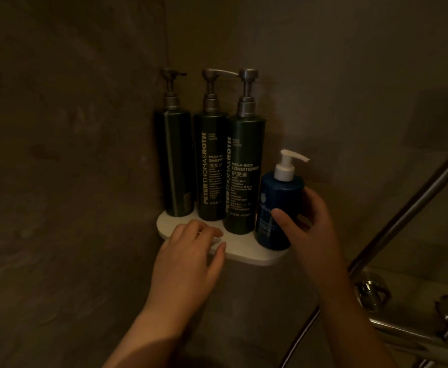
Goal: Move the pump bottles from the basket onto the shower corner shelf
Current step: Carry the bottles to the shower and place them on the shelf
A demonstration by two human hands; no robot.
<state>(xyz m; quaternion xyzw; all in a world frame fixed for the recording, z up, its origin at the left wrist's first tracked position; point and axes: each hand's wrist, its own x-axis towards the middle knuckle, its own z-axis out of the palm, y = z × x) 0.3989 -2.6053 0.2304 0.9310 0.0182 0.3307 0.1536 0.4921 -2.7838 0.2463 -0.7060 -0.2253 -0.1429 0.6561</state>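
A left hand (191, 252) rests with loosely bent fingers on the front edge of a white corner shelf (252, 255), holding nothing. The right hand (311, 229) wraps thumb and fingers round a short blue pump bottle (280, 205) standing at the shelf's right end. Behind, three tall dark pump bottles (209, 168) stand upright in a row against the walls (71, 128)

White rounded corner shelf (244, 251). Carries three tall dark pump bottles (210, 168) upright in a row, a short blue pump bottle (281, 195) rightmost.
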